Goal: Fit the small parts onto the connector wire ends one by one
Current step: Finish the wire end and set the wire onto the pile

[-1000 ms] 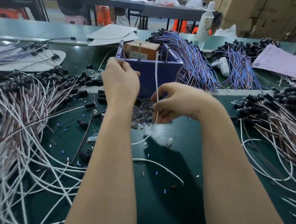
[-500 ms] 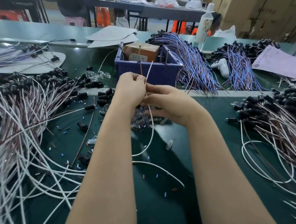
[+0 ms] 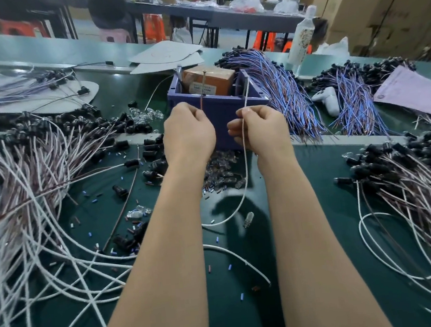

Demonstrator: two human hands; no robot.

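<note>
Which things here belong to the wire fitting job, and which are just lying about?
Job: left hand pinching the brown wire; right hand pinching the white wire; small clear parts heap.
Lying about: purple bin, white bottle, pink paper, blue wire bundles.

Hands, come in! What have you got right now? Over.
Left hand pinching brown wire, end up. Right hand pinching white wire, tail hanging down. Wire ends apart; blue bin behind, nothing blocking.
</note>
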